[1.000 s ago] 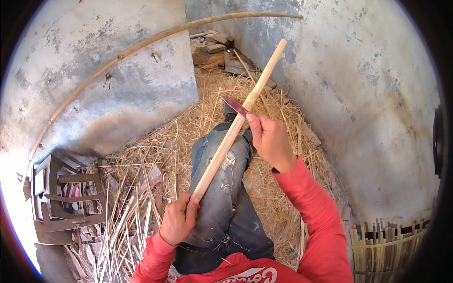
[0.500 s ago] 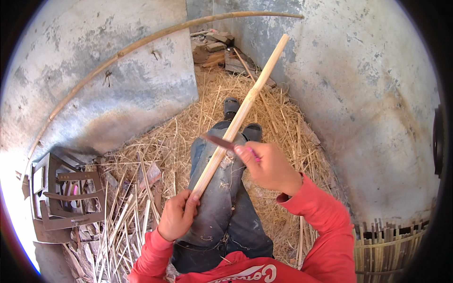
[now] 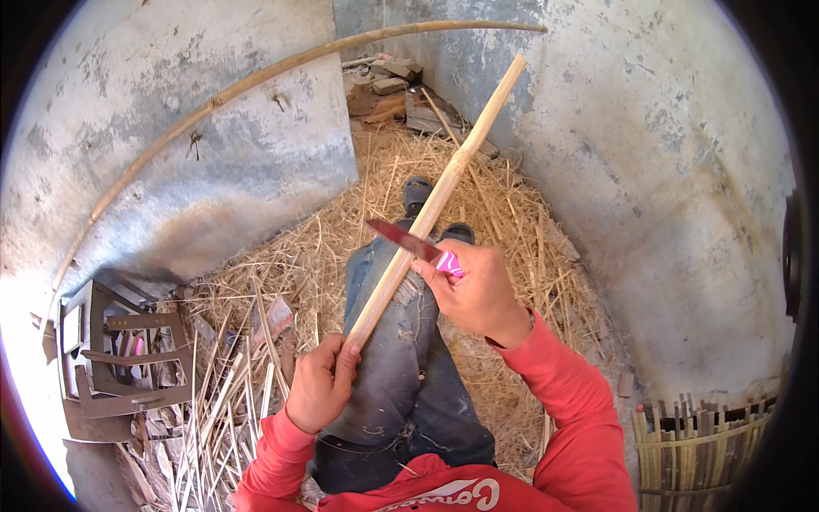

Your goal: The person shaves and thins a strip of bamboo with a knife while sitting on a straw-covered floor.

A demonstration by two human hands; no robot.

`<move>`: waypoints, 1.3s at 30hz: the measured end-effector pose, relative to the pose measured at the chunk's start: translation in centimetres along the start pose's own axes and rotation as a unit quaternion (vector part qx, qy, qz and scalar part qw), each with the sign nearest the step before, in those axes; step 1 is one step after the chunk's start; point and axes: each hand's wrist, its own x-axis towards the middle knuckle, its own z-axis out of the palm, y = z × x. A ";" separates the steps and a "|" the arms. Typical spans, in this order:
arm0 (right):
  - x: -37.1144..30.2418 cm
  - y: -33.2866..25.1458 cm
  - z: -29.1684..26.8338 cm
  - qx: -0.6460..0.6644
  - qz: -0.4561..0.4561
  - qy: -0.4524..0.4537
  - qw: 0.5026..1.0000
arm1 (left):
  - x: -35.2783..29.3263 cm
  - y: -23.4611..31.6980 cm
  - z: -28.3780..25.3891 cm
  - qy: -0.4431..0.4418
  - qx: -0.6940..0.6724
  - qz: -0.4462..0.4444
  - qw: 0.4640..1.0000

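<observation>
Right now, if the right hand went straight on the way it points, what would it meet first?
Most likely the stick, just ahead of the right hand; whether thumb and stick touch is hard to tell.

White lettering point(image 3: 467, 495) on red shirt point(image 3: 431, 471)

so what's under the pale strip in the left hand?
Either side of the pale strip, dark trousers and straw show beneath, with grey wall behind its far end. Surfaces directly beneath are covered; the left hand hides its near end.
</observation>
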 end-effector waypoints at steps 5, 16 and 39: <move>-0.4 -2.2 -3.7 0.061 -0.029 -0.228 0.971 | 1.2 -0.6 -0.8 0.044 0.007 -0.006 0.999; -0.4 -1.3 -3.2 -0.039 0.051 -0.048 0.997 | 2.4 0.6 -0.8 -0.017 -0.073 0.003 0.997; 1.4 3.9 -5.9 0.182 0.170 0.176 0.952 | 3.6 2.4 -1.9 -0.114 0.037 0.063 0.991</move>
